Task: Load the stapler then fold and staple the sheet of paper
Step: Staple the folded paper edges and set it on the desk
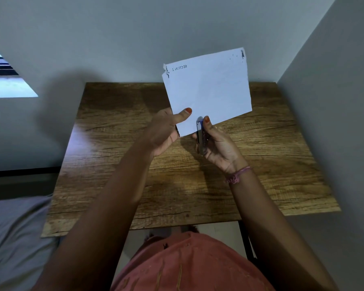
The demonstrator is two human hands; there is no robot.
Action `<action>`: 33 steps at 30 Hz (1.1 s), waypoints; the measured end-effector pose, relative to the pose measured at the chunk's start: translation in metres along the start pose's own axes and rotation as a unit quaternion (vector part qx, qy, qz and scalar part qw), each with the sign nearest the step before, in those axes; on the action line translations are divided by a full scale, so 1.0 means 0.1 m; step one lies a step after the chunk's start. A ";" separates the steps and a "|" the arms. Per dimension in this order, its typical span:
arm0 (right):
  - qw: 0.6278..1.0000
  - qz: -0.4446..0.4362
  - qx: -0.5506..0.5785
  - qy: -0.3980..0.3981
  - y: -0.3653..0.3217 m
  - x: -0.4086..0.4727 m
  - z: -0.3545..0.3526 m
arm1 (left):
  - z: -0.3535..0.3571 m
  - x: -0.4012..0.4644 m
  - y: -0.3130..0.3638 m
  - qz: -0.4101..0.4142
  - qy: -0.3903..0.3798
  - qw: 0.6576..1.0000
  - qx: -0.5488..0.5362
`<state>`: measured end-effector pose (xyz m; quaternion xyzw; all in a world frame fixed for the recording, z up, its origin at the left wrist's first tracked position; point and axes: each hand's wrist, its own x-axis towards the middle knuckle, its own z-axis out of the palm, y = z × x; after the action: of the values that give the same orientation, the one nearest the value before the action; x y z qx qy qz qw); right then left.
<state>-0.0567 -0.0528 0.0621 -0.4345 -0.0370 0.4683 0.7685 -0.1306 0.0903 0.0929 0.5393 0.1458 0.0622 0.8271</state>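
Note:
A folded white sheet of paper is held up above the wooden table, tilted, with torn marks at its two upper corners and small printed text near the top left. My left hand pinches its lower left corner, thumb on the front. My right hand grips a small dark stapler, whose jaws sit over the paper's lower edge, with my thumb pressing on top of it. The stapler's underside is hidden by my fingers.
The table stands in a corner, with a grey wall behind it and another on the right. A grey bed sheet lies to the left of the table. A window shows at the far left.

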 end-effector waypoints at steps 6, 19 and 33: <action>1.000 -0.010 -0.008 0.018 -0.01 -0.01 0.06 | -0.03 -0.01 -0.07 0.033 -0.036 0.998 -0.035; 1.000 -0.013 0.015 0.008 0.07 0.09 0.10 | 0.29 -0.06 -0.61 0.117 0.174 0.973 -0.091; 0.998 -0.047 -0.049 0.007 0.06 0.20 0.10 | 0.28 0.00 -0.50 0.098 0.150 0.972 -0.154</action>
<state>-0.0540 -0.0301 0.0570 -0.4729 -0.0748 0.4260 0.7676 -0.1247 0.0459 0.0582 0.4014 0.2032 0.2443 0.8590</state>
